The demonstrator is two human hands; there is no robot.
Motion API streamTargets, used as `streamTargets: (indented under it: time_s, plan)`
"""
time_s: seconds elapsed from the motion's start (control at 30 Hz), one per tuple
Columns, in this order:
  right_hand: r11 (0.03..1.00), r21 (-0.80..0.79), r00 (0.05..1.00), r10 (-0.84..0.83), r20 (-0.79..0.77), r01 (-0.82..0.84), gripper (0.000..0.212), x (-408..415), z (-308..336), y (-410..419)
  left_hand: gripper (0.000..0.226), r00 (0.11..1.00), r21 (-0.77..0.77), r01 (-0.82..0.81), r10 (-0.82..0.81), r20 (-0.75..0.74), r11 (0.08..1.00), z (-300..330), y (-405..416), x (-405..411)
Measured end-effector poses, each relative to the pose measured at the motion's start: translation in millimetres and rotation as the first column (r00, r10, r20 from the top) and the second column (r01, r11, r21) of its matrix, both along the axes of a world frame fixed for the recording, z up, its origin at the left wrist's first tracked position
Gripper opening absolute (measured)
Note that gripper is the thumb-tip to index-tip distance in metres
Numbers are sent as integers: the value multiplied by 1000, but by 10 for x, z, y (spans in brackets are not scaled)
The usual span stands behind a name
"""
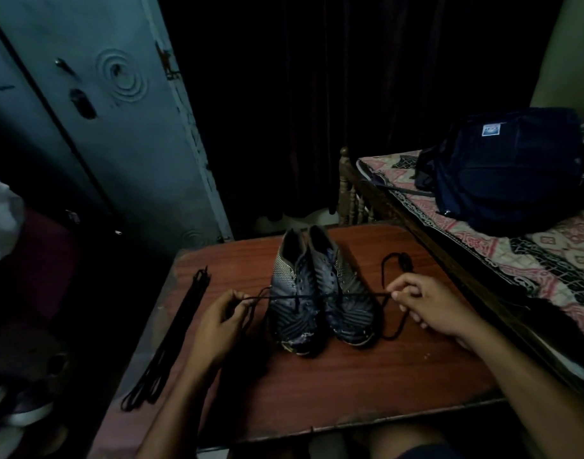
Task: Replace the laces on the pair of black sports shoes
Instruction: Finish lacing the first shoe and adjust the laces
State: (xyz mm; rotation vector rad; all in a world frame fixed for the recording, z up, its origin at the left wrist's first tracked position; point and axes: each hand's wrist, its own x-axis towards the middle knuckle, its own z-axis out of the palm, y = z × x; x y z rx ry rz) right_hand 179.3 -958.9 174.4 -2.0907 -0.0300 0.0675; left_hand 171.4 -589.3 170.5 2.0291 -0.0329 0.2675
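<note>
A pair of black sports shoes [320, 289] stands side by side in the middle of a reddish-brown wooden surface [333, 382], toes pointing toward the person and heel openings facing away. The scene is dim.

A black lace [320, 296] is stretched taut in a straight line across both shoes, just above their toe ends. Left of the shoes, the left hand [222, 321] pinches one end of that lace between thumb and curled fingers. Right of the shoes, the right hand [426, 304] pinches the other part of the lace, fingers curled around it. Beyond the right hand the lace continues in slack loops lying on the surface, one curving behind the hand and one beside the right shoe's toe.

Well to the left of the shoes, a bundle of spare black laces [171, 339] lies stretched along the surface's left edge.

To the right of the shoes, beyond the surface, is a bed [548, 260] with a patterned cover, and a dark blue backpack [505, 167] rests on it. Behind and left of the shoes stands a grey-blue metal cupboard [111, 111].
</note>
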Motion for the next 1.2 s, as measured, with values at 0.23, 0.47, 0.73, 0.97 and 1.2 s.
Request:
streamTargets:
  time_s: [0.23,0.47,0.73,0.97,1.2]
  plan:
    - [982,187,1000,-27,15,24,7,-112,45,284,20,978,102,206,-202,-46,973,-77,-43,-48]
    - [973,201,991,101,85,-117,20,-90,177,731,31,993,-93,114,-115,-1,989,-19,-113,-177]
    - [931,267,963,207,174,-248,16,-171,437,1261,23,963,-792,-26,-196,-183,609,179,-318,-354]
    - [976,-87,910,219,352,-201,10,-145,499,1385,16,997,-594,77,-63,45,801,177,-338,-393]
    - [903,-80,854,426,298,-422,8,-181,742,1322,21,953,-326,134,-32,300,936,258,-112,-436]
